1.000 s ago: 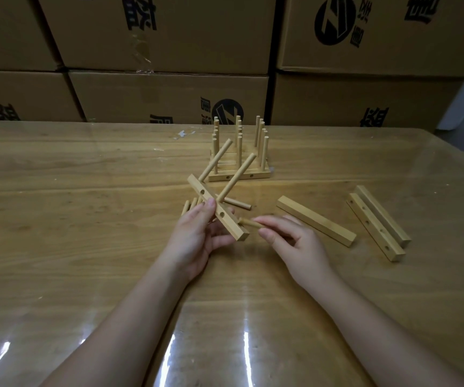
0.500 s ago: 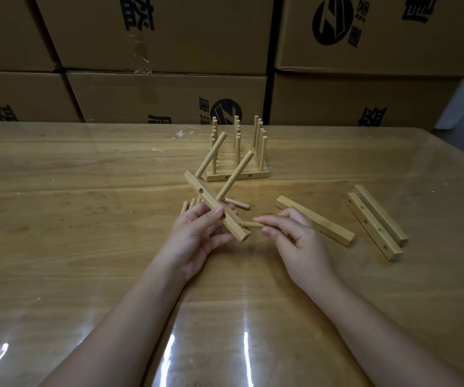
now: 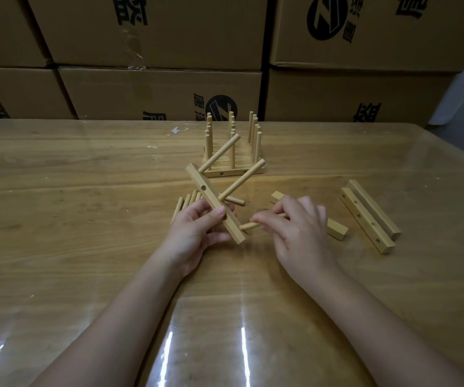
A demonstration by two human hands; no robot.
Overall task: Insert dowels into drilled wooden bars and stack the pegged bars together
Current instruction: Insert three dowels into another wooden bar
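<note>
The left hand (image 3: 194, 233) grips a tilted bar (image 3: 207, 192) bearing two pegs (image 3: 242, 181) above the counter (image 3: 85, 219), the right hand (image 3: 295, 227) pinches a dowel (image 3: 249, 226) at its near end and hides part of a spare bar (image 3: 337, 231), with loose dowels (image 3: 186, 202), a pegged stack (image 3: 233, 163) and two more bars (image 3: 363, 220) lying around.

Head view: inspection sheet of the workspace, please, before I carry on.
Surface: wooden table under glossy clear film.
Job's things: bar with two dowels in; third dowel at its near end, seating unclear; pegged stack behind; loose dowels; three loose bars.
Clutter: white scraps near far edge.
Hands: left hand grips the bar; right hand pinches the third dowel.
Cables: nothing seen.
Surroundings: stacked cardboard boxes.
</note>
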